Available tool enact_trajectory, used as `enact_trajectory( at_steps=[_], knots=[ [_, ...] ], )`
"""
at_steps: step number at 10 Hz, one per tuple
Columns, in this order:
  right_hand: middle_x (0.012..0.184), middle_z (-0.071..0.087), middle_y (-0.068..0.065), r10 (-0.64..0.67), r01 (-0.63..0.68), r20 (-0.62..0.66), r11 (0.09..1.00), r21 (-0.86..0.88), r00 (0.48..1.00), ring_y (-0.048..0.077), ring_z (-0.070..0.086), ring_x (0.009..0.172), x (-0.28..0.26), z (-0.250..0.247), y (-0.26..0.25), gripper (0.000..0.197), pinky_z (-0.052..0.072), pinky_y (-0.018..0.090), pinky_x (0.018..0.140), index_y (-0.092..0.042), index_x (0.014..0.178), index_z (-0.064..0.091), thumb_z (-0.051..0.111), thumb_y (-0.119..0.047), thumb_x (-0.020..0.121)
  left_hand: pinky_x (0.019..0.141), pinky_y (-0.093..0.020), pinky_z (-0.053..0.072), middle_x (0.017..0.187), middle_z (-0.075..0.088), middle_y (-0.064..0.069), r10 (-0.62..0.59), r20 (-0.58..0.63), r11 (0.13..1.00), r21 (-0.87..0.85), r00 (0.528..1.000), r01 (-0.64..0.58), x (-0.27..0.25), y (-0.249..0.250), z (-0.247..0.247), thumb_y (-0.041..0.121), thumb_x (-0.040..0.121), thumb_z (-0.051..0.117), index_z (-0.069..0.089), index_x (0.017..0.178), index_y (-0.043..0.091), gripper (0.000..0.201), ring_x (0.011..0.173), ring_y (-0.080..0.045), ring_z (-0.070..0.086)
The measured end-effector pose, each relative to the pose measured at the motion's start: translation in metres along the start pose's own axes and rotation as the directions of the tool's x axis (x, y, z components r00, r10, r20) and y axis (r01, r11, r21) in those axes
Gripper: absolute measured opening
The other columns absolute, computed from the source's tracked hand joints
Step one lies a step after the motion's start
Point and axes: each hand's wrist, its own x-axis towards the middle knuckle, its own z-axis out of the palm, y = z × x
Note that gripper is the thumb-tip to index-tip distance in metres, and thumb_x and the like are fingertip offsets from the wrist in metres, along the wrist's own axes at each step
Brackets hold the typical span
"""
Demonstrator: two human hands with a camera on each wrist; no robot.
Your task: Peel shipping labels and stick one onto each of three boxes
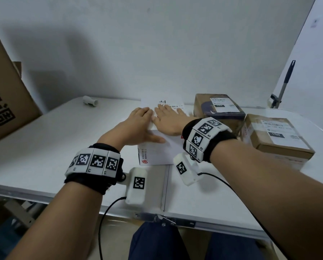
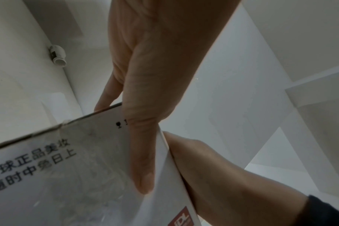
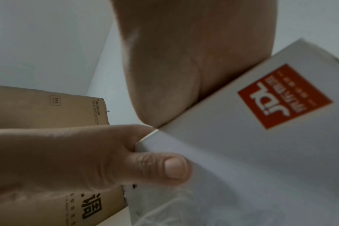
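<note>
A white box with red print stands at the table's middle. On its top lies a white shipping label with a barcode, mostly covered by my hands. My left hand and right hand lie flat side by side on it, fingers straight and pointing away from me. The left thumb stretches across the box top. In the left wrist view the left hand rests over the box. The right wrist view shows my right palm on the box. Two brown boxes at the right each carry a label.
A large cardboard carton leans at the far left. A white pipe fitting lies at the back of the white table. A grey pole on a stand rises behind the right boxes. The wall is close behind.
</note>
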Motion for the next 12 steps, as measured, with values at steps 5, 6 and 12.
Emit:
enact_trajectory(
  at_steps=[5,6,12],
  knots=[
    [0.163,0.001,0.003,-0.175,0.174,-0.085,0.984,-0.024,0.981,0.015,-0.002,0.15,-0.059,0.011,0.012,0.06,0.002,0.04,0.122,-0.011,0.154,0.004,0.014,-0.041,0.103,0.116,-0.028,-0.001,0.162,0.002,-0.009,0.024,0.076,0.999,-0.035,0.997,-0.021,0.0,0.004,-0.008,0.048,0.082,0.066,0.005,0.152,0.003,0.103,0.148,-0.019,-0.001],
    [0.163,0.0,0.002,-0.193,0.19,-0.087,0.981,-0.046,0.977,0.014,-0.003,0.15,-0.071,0.013,0.019,0.059,0.002,0.041,0.122,-0.012,0.154,0.003,0.014,-0.04,0.103,0.117,-0.028,0.003,0.162,0.003,-0.006,0.019,0.072,0.998,-0.061,0.997,-0.014,0.001,0.002,-0.009,0.051,0.079,0.068,0.007,0.153,0.006,0.106,0.148,-0.016,0.001],
    [0.156,0.027,0.01,0.126,-0.028,-0.2,0.903,0.428,0.972,0.025,0.023,0.145,-0.08,-0.016,0.106,0.049,0.02,0.031,0.114,-0.009,0.148,0.028,0.021,-0.032,0.105,0.117,-0.054,0.002,0.159,-0.018,0.013,0.079,0.163,0.985,0.141,0.984,-0.102,0.017,0.008,-0.029,0.092,0.048,0.043,-0.01,0.15,0.04,0.126,0.148,-0.019,-0.009]
  ],
)
